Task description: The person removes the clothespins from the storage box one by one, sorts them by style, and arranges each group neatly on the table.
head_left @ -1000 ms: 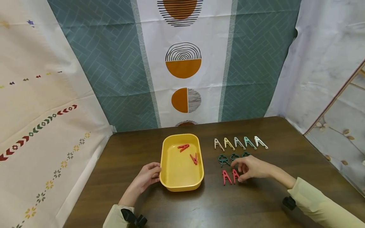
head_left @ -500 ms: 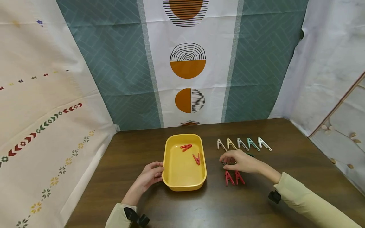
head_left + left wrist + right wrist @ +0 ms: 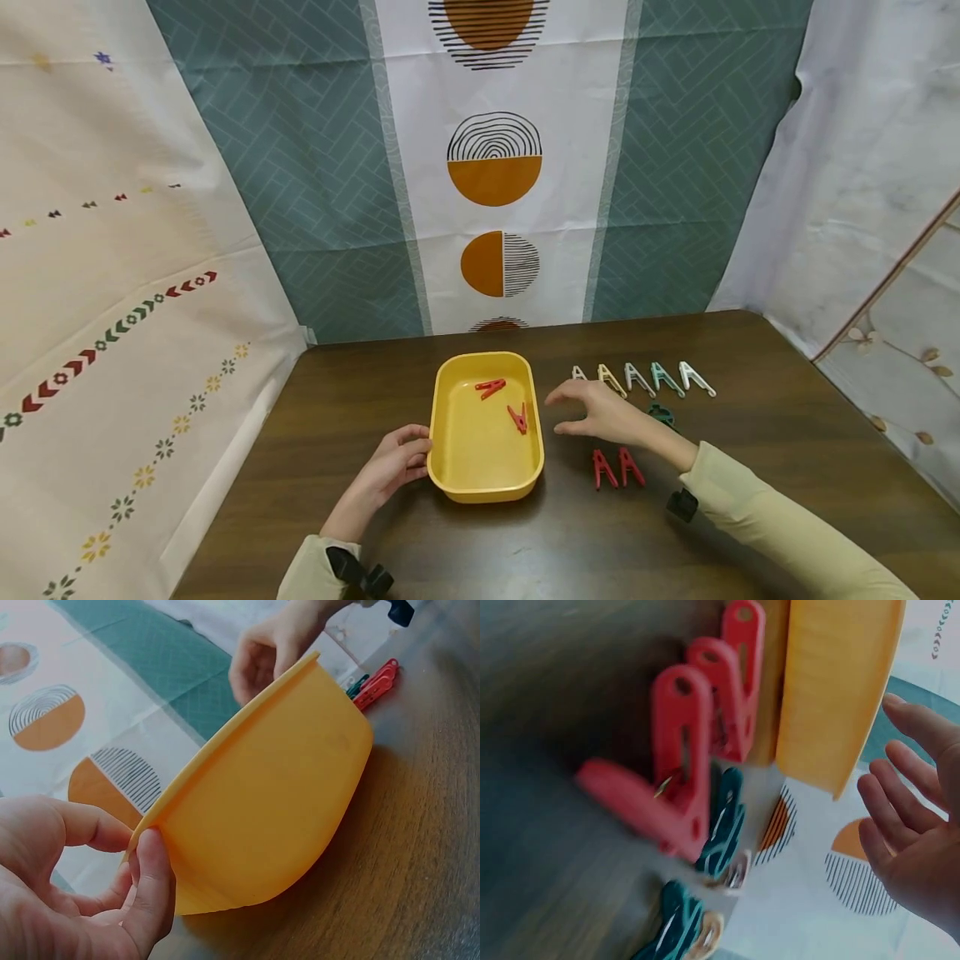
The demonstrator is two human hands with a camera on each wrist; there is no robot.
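My left hand (image 3: 388, 463) pinches the left rim of a yellow plastic basin (image 3: 480, 467) between thumb and fingers; the left wrist view shows this grip (image 3: 142, 855) closely. Two red clothespins (image 3: 491, 388) lie inside the basin. My right hand (image 3: 611, 414) hovers just off the basin's right side, thumb and fingers apart. In the right wrist view its palm (image 3: 930, 862) faces the camera and holds nothing. Two red clothespins (image 3: 617, 468) stand on the table below that hand. One dark green clip (image 3: 662, 415) shows behind the wrist; others (image 3: 724, 825) appear in the right wrist view.
Along the back right of the dark wooden table (image 3: 360, 392) runs a row of several clothespins (image 3: 640, 380) in white, yellow, grey and teal, the leftmost partly covered by the right hand. A patterned cloth (image 3: 510, 200) hangs behind the table's far edge.
My right hand has moved left from beside the red clothespins, across the green clips, to the basin's right side, and its fingers have spread. The left hand keeps its hold.
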